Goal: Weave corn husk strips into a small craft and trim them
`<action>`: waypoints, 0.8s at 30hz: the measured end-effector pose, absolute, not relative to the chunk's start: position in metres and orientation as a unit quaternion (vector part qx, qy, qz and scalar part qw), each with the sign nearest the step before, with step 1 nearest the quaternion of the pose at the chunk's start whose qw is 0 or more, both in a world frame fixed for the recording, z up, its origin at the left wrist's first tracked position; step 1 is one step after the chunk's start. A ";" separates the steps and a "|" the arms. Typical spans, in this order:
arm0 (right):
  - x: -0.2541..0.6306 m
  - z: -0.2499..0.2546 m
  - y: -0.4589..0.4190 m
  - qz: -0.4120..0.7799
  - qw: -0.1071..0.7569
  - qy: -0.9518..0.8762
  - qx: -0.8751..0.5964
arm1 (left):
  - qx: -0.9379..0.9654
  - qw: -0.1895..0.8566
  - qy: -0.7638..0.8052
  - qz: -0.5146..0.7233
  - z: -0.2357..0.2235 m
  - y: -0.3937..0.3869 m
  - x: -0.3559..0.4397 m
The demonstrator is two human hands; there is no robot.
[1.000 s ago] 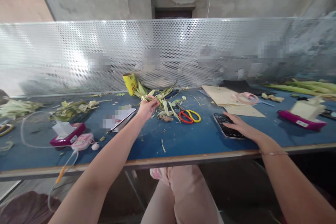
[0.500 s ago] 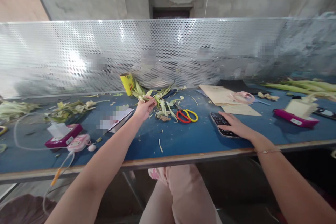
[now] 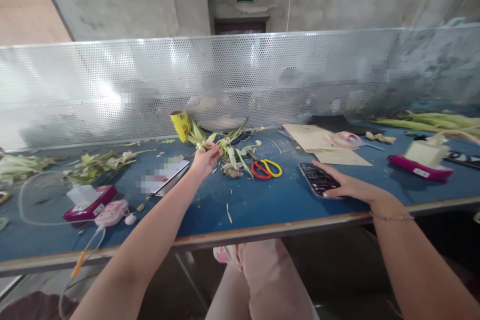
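My left hand [image 3: 207, 159] is closed, thumb and fingers pinched at a bunch of pale green leaves [image 3: 231, 156], partly wilted, in the middle of the blue table. The fingers cover the exact spot they grip. On the right, a black phone [image 3: 318, 179] lies with its screen lit. My right hand [image 3: 350, 185] rests at the phone's right side, fingers apart, one stretched along its upper edge and the thumb over the lower part of the screen. Between the hands lie scissors [image 3: 267, 169] with one red and one yellow handle loop.
A yellow tube [image 3: 180, 126] stands behind the leaves, against a perforated metal screen [image 3: 240, 75]. Left are a paper sheet [image 3: 168, 175], a purple power strip [image 3: 90, 203] and a pink case [image 3: 111, 213]. Right are brown paper [image 3: 337, 157], a pink ring-shaped roll [image 3: 343, 140] and another purple strip [image 3: 420, 168].
My right thumb has moved off the middle of the phone screen toward its near end, and the hand has shifted right. My left hand stays at the leaves. The view has tilted slightly.
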State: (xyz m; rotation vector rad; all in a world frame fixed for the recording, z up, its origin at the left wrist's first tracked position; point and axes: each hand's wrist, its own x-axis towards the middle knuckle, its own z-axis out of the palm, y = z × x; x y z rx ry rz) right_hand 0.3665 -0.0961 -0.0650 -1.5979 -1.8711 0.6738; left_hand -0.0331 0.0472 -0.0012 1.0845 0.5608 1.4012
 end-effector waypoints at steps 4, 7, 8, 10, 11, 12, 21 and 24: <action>0.370 -0.074 -0.090 0.241 0.328 -0.683 -0.607 | 0.472 0.599 0.240 0.601 -0.002 0.047 -0.032; 0.367 -0.076 -0.088 0.242 0.356 -0.656 -0.620 | 0.474 0.595 0.246 0.601 -0.001 0.047 -0.032; 0.365 -0.075 -0.089 0.242 0.363 -0.650 -0.622 | 0.472 0.593 0.250 0.602 0.000 0.047 -0.032; 0.361 -0.073 -0.090 0.241 0.380 -0.637 -0.626 | 0.468 0.591 0.255 0.605 0.001 0.047 -0.032; 0.359 -0.071 -0.090 0.239 0.389 -0.631 -0.627 | 0.467 0.591 0.256 0.606 0.001 0.047 -0.032; 0.358 -0.070 -0.090 0.236 0.399 -0.625 -0.628 | 0.466 0.592 0.256 0.606 0.001 0.047 -0.032; 0.361 -0.071 -0.090 0.194 0.411 -0.647 -0.612 | 0.465 0.599 0.248 0.603 -0.001 0.049 -0.032; 0.360 -0.073 -0.087 0.163 0.381 -0.656 -0.631 | 0.466 0.598 0.246 0.604 -0.001 0.049 -0.032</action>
